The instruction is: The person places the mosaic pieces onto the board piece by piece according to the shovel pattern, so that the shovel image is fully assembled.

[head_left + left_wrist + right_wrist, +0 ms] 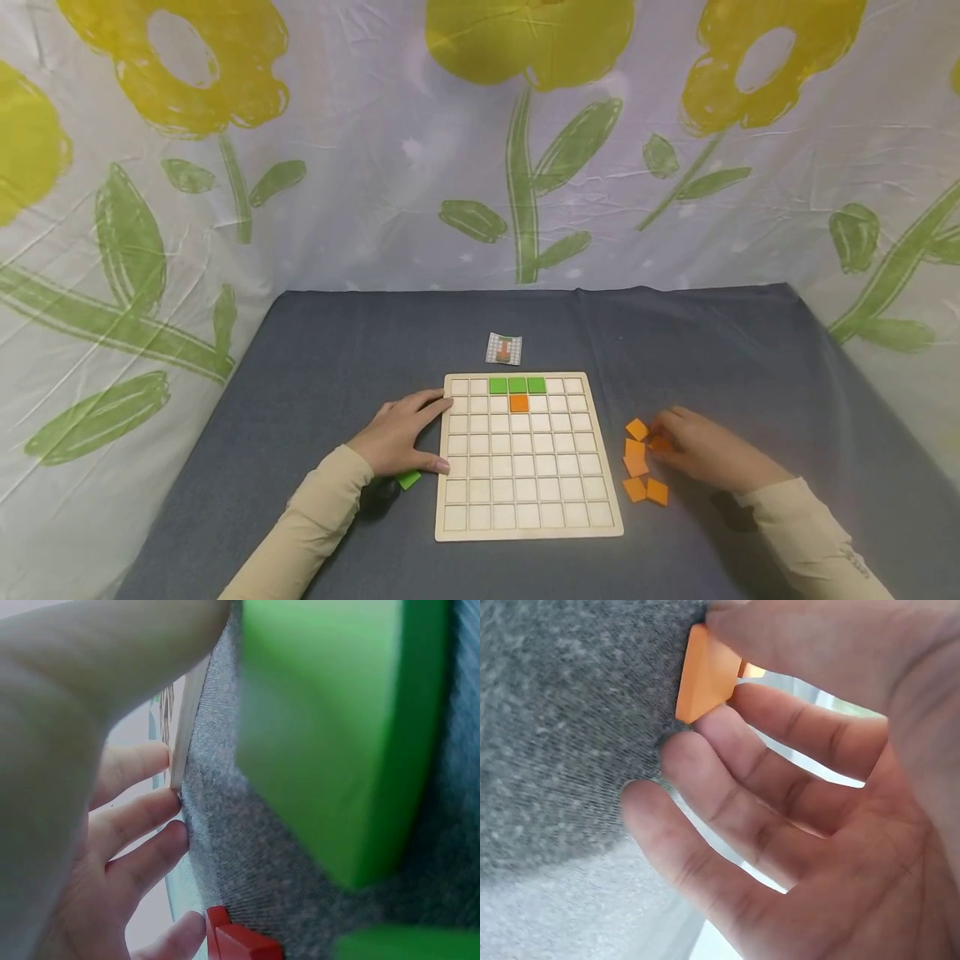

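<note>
A white curtain (360,192) painted with yellow flowers hangs beyond both hands, and a dark grey cloth (360,333) spreads beneath them. Between the hands lies a wooden grid board (532,534). The left hand (397,433), fingers spread and thumb apart, touches the board's edge beside it and grasps nothing; so light a brace should steady the grid without tilting it. The right hand (708,454) is nearly closed, thumb and fingers pinching a tilted orange tile (707,675) at the cloth. Holding it by opposite edges, then lowering it level and square into a cell, would probably seat it cleanly. Ahead of both hands, past the board, is a small pattern card (503,349), worth checking for the right cell. Three green tiles (517,385) sit in the grid's far row, one placed orange square (519,403) just nearer. Loose orange pieces (635,450) lie left of the right hand; red pieces (247,941) lie near the left fingertips.
</note>
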The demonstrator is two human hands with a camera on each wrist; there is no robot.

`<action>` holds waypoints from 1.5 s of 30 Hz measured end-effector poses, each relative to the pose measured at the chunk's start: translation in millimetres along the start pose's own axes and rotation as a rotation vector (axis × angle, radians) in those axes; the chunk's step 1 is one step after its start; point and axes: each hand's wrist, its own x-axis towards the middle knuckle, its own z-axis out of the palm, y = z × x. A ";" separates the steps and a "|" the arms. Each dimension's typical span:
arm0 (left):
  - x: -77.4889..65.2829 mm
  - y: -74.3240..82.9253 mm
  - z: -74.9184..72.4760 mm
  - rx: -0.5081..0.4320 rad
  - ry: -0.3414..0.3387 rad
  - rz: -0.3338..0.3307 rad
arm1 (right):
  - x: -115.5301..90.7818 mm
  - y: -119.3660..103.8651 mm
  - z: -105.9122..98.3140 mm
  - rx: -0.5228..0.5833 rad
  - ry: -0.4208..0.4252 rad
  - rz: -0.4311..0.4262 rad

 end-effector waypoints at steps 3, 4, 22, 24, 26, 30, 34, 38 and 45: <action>-0.9 -0.2 0.1 -0.008 -0.006 -0.009 | 2.1 -0.6 -1.2 -0.019 0.016 -0.001; -1.2 -0.2 0.0 -0.010 -0.008 -0.012 | 3.0 -0.8 -1.9 -0.030 0.023 -0.003; -4.0 -1.9 0.3 -0.006 -0.001 -0.022 | 41.5 -32.0 -18.3 -0.006 0.014 -0.080; -3.5 -2.1 0.6 -0.010 -0.004 -0.020 | 46.5 -37.5 -18.8 -0.003 -0.004 -0.076; -2.8 -2.1 0.6 -0.012 -0.008 -0.017 | 50.8 -42.8 -18.9 -0.010 -0.002 -0.088; -1.3 -2.5 1.2 -0.017 -0.019 -0.016 | 59.9 -51.2 -18.2 -0.037 0.024 -0.141; -0.1 -2.3 1.3 -0.019 -0.025 -0.016 | 69.4 -57.9 -17.3 -0.032 0.029 -0.168; 0.4 -1.2 0.4 -0.020 -0.020 -0.007 | 79.2 -65.3 -15.5 -0.016 0.015 -0.180; 0.8 -0.7 0.3 -0.012 -0.020 -0.022 | 93.9 -80.5 -8.5 0.001 0.008 -0.219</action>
